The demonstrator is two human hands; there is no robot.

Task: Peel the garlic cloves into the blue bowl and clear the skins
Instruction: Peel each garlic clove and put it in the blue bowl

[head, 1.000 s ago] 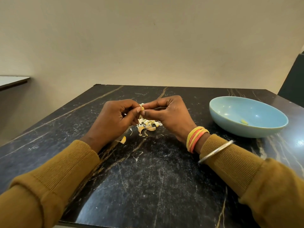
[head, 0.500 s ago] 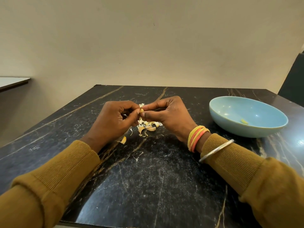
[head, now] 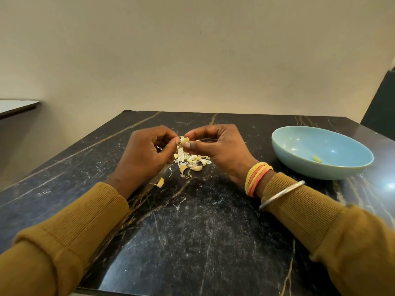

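A small garlic clove (head: 185, 140) with loose skin is pinched between the fingertips of both hands above the table. My left hand (head: 145, 154) grips it from the left, and my right hand (head: 218, 148) holds it from the right. Directly below lies a pile of garlic skins and cloves (head: 191, 163). One stray piece (head: 160, 182) rests by my left wrist. The blue bowl (head: 299, 167) stands at the right with one peeled clove (head: 317, 159) inside.
The black marble table (head: 192, 231) has its far edge near the beige wall. A white surface (head: 15, 105) sits off to the left, and a dark object (head: 382, 110) stands at the far right.
Both hands stay almost in place; the fingertips have shifted slightly on the clove, and more of the clove and its skin shows between them.
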